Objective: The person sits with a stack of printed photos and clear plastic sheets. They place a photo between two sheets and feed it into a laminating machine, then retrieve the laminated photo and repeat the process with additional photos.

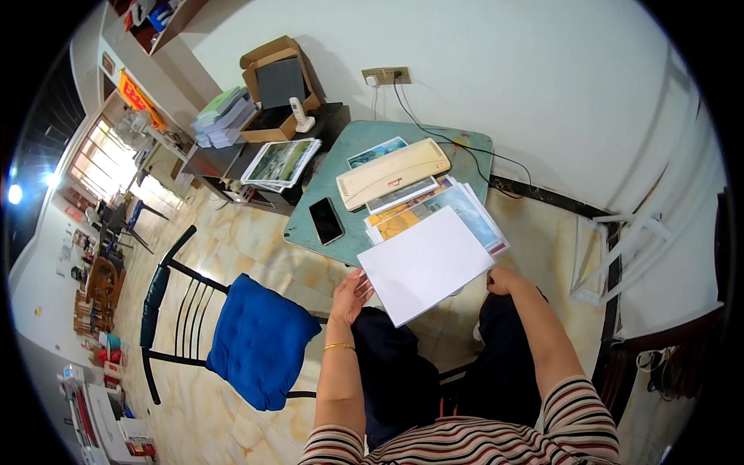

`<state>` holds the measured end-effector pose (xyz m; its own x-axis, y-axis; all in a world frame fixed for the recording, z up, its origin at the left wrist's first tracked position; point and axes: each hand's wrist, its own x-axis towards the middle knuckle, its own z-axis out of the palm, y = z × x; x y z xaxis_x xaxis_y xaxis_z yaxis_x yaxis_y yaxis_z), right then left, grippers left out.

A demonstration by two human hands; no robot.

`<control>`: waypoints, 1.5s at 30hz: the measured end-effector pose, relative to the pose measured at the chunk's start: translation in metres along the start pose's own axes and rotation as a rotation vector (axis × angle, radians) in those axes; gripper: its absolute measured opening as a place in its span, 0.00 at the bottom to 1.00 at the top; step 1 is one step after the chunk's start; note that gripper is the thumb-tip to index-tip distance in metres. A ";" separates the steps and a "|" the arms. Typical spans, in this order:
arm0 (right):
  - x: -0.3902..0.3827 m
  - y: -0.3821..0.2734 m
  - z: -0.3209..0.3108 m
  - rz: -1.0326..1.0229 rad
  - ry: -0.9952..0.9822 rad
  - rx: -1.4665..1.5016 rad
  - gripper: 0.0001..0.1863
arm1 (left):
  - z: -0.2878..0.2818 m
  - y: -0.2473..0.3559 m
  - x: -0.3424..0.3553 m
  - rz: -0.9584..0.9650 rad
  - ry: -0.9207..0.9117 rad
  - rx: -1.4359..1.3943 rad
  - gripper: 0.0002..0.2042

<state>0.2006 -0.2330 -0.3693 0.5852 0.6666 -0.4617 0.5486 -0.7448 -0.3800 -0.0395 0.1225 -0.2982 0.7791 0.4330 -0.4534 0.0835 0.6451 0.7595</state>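
A plain white sheet (425, 263) is held flat between both my hands above my knees, at the near edge of a small teal table (353, 151). My left hand (351, 295) grips its near left corner, fingers spread under the edge. My right hand (504, 280) pinches its right corner. Beyond the sheet lies a fanned stack of colour prints (465, 208). A cream laminator (392, 172) stands across the table, with a print (377, 152) sticking out behind it. A black phone (326, 220) lies at the table's left.
A black metal chair with a blue cushion (260, 339) stands to my left. Behind the table are a dark low cabinet (225, 159) with photo prints (280, 161), a paper stack (225, 116), a cardboard box (277, 77) and a cordless phone. Cables run to a wall socket (385, 75).
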 end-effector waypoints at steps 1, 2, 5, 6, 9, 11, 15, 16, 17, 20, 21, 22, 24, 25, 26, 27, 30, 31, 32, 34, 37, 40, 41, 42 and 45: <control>0.000 -0.001 -0.001 0.000 -0.008 0.001 0.11 | 0.000 0.000 0.000 0.001 -0.003 0.003 0.17; -0.001 -0.002 -0.001 -0.002 -0.005 0.009 0.10 | 0.000 0.000 0.000 0.003 -0.004 0.004 0.17; -0.002 -0.002 -0.001 -0.019 0.006 0.024 0.10 | -0.002 -0.001 0.002 0.004 -0.019 -0.012 0.17; -0.002 -0.002 0.000 -0.028 0.013 0.029 0.11 | -0.003 0.000 0.003 0.005 -0.017 -0.007 0.17; -0.001 -0.001 0.004 -0.038 0.012 0.032 0.11 | -0.005 -0.001 0.002 -0.001 -0.005 0.003 0.17; -0.001 -0.002 0.003 -0.039 0.007 0.031 0.11 | -0.004 0.000 0.002 -0.001 0.004 0.005 0.17; 0.000 0.001 0.002 -0.025 -0.009 0.024 0.11 | -0.003 0.000 0.001 -0.003 -0.013 0.014 0.17; 0.000 0.000 0.001 -0.023 -0.010 0.019 0.11 | -0.004 0.000 0.000 0.000 -0.023 0.016 0.17; 0.000 -0.001 0.000 -0.019 -0.023 0.016 0.11 | -0.004 0.000 0.000 0.003 -0.032 0.017 0.17; -0.002 -0.004 -0.003 0.000 -0.050 0.004 0.11 | -0.004 -0.001 -0.001 0.007 -0.048 0.003 0.17; -0.002 -0.005 -0.003 0.011 -0.051 0.000 0.11 | -0.005 -0.001 -0.002 0.000 -0.043 0.007 0.17; -0.001 -0.006 -0.006 0.021 -0.045 -0.007 0.11 | -0.004 0.001 -0.001 -0.001 -0.041 0.011 0.17; -0.004 -0.007 -0.007 0.010 -0.044 -0.020 0.11 | -0.003 0.003 -0.001 -0.004 -0.034 0.016 0.17; -0.006 -0.006 -0.006 0.007 -0.044 -0.025 0.11 | -0.003 0.003 -0.003 -0.008 -0.030 0.020 0.17; -0.006 -0.006 -0.007 0.023 -0.046 -0.008 0.11 | -0.002 0.003 -0.004 -0.012 -0.026 0.024 0.17; -0.006 -0.006 -0.008 0.039 -0.048 0.008 0.12 | 0.000 0.003 -0.004 -0.008 -0.030 0.026 0.17; -0.008 -0.011 -0.010 0.054 -0.051 0.020 0.12 | -0.001 0.004 -0.005 -0.005 -0.025 0.023 0.17; -0.008 -0.010 -0.010 0.056 -0.047 0.017 0.12 | -0.001 0.004 -0.004 -0.010 -0.024 0.018 0.17; -0.008 -0.009 -0.010 0.051 -0.046 0.014 0.12 | -0.001 0.004 -0.003 -0.015 -0.023 0.012 0.16; -0.008 -0.010 -0.011 0.039 -0.049 0.009 0.12 | -0.003 0.004 -0.002 -0.019 -0.021 0.004 0.16; -0.007 -0.010 -0.011 0.047 -0.059 -0.001 0.12 | -0.006 0.002 0.000 -0.019 -0.022 -0.002 0.16; -0.005 -0.007 -0.008 0.036 -0.053 0.004 0.12 | -0.007 0.001 0.001 -0.018 -0.023 -0.001 0.16; -0.004 -0.006 -0.007 0.027 -0.043 0.009 0.12 | -0.007 0.001 0.001 -0.017 -0.021 0.000 0.17; -0.004 -0.004 -0.006 0.018 -0.033 0.013 0.12 | -0.006 0.001 0.002 -0.018 -0.020 -0.001 0.17; -0.002 -0.001 -0.003 0.017 -0.014 0.029 0.11 | -0.006 0.001 0.001 -0.017 -0.011 -0.002 0.17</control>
<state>0.2008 -0.2337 -0.3656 0.5858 0.6532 -0.4797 0.5209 -0.7569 -0.3946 -0.0422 0.1280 -0.3006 0.7840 0.4151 -0.4615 0.0956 0.6539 0.7505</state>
